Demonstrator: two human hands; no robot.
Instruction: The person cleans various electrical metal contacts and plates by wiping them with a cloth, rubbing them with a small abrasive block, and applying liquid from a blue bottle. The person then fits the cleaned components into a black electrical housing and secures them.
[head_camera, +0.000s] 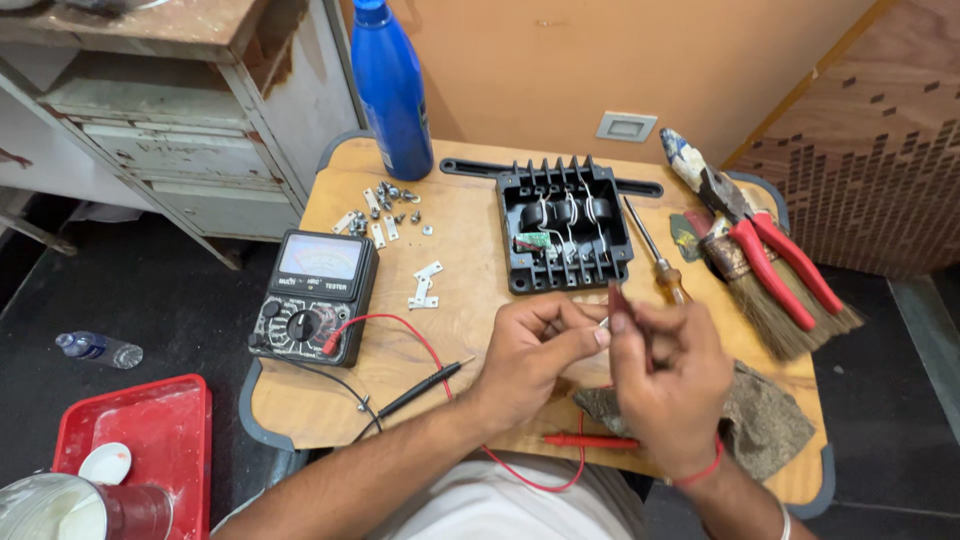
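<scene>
A person seated at a small wooden work table (470, 330) brings both hands together above its near half. The left hand (535, 350) pinches a small pale part at its fingertips, too small to identify, while the right hand (665, 375) closes thumb and fingers around a thin dark red, blade-like tool (618, 303) held upright against that part; the two hands touch at the fingertips.

Nearest the body, under the right wrist, lies a red test probe (590, 440) on its red lead, beside a frayed brown-grey rag (760, 420) that spreads out to the right of that hand. Just left of the left forearm rests a black test probe (420, 388). Its lead and the red one run to a black analogue multimeter with a round dial (315, 295), well to the left of the left hand.

Just beyond the fingertips sits an open black plastic housing with ribbed edges and coiled parts inside (565, 230). A wooden-handled screwdriver (660, 260) lies just right of it, above the right hand. Farther right, red-handled pliers (760, 240) rest on a straw-bristled brush (770, 290). Beyond the left hand, small white metal brackets (425, 285) and loose screws (385, 205) are scattered, with a tall blue plastic bottle (392, 90) standing at the table's far edge.
</scene>
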